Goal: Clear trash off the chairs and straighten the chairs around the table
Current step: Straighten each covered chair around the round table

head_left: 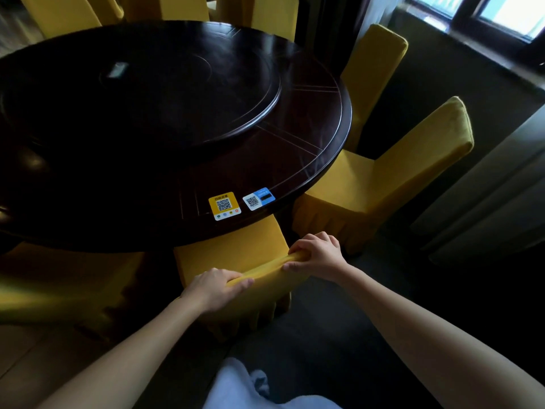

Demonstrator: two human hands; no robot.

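A yellow-covered chair (236,249) stands right in front of me, its seat tucked partly under the dark round table (333,149). My left hand (215,286) grips the left part of the chair's top rail, fingers curled over it. My right hand (320,252) grips the right part of the same rail. The visible part of the seat is bare. Another yellow chair (383,184) stands to the right, angled toward the table, its seat bare as well. No trash shows on these two seats.
A third yellow chair (374,75) stands farther right along the table, and more yellow chairs (265,16) line the far side. A lazy Susan (206,93) and two QR stickers (224,205) are on the table. A window sill (472,45) and curtain (486,196) are at right.
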